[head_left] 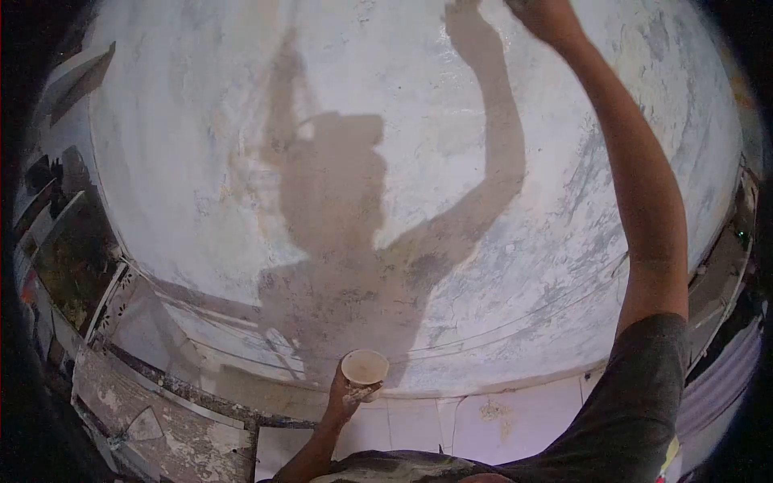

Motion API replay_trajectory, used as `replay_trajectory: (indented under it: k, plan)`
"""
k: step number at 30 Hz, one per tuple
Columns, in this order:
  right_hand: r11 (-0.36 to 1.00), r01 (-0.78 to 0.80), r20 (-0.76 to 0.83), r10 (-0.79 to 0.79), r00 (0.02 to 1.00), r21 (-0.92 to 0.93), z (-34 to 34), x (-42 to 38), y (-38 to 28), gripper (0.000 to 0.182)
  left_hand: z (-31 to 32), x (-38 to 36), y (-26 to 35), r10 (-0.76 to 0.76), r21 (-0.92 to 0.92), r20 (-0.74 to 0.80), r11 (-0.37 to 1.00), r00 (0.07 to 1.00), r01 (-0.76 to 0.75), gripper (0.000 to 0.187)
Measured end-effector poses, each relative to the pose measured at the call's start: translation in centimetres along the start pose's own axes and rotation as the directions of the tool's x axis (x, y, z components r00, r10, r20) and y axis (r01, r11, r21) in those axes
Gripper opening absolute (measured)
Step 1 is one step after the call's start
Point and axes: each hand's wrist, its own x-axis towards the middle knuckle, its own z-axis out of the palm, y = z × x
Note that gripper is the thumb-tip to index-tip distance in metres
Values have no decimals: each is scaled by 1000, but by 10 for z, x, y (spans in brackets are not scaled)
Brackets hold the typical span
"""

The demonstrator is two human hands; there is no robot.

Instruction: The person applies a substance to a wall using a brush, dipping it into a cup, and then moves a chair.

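Low in the head view, my left hand (346, 402) is wrapped round a small pale cup (365, 368), its round opening facing up. White smears mark the fingers below the cup. My right arm reaches up along a large patchy white and grey wall (451, 306). At the top edge, my right hand (547, 18) is against or near the wall, partly cut off by the frame. Its fingertips and anything in them are out of sight. A wet, shiny patch shows on the wall to the left of that hand.
A shadow of my head and raised arm falls on the wall. Worn boards with peeling paint (161, 402) stand at the lower left. Pale tiles (499, 427) run below the wall. Striped cloth (725, 378) hangs at the lower right.
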Motion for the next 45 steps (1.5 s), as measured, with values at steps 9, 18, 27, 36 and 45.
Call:
replay_trajectory:
  k: [9,18,27,36,45]
  plan:
    - [996,15,548,-63,834,91,40,-156,-69,26,-8,-4,13,0,-152,-8,988,1000,-1,70]
    - [974,226,313,-214,925,-1,3,-55,18,13,7,-8,10,7,4,10,1000,1000,-7,74]
    - [969,39,191,8,981,-245,7,-76,62,23,25,-14,14,43,-50,-62,998,997,-46,68]
    - [983,-123,693,-7,721,137,8,-276,-43,27,50,-10,25,152,56,-57,987,987,-149,58]
    - [984,54,459,-127,880,168,-25,-150,46,17,89,-18,33,85,24,-107,996,991,-83,66]
